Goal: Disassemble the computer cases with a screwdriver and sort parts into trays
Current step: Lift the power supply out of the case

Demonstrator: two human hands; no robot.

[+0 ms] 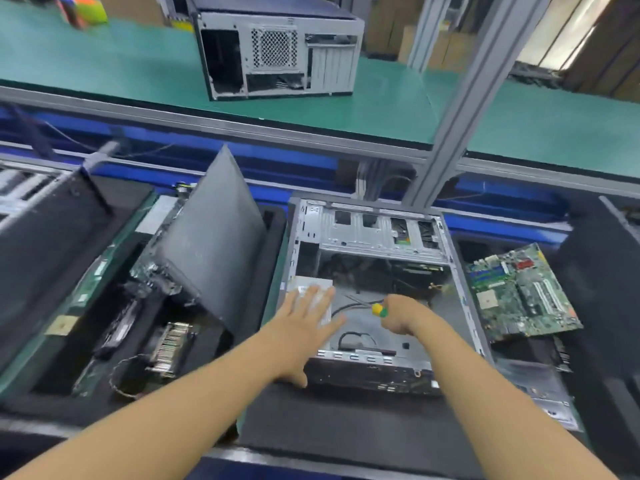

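An open computer case (377, 237) lies on its side on a black mat in front of me. A silver power supply (322, 284) sits in its near-left corner. My left hand (304, 323) reaches into the case with fingers spread flat over the power supply. My right hand (403, 315) grips a screwdriver with a yellow-green handle (378, 309); its shaft points left over the case floor, where loose cables (353, 337) lie.
A green motherboard (519, 292) lies in the tray to the right. The left tray (273, 220) holds a leaning dark side panel (214, 237), a heatsink (169, 344) and other parts. Another grey case (277, 50) stands on the green upper shelf behind a metal post (460, 109).
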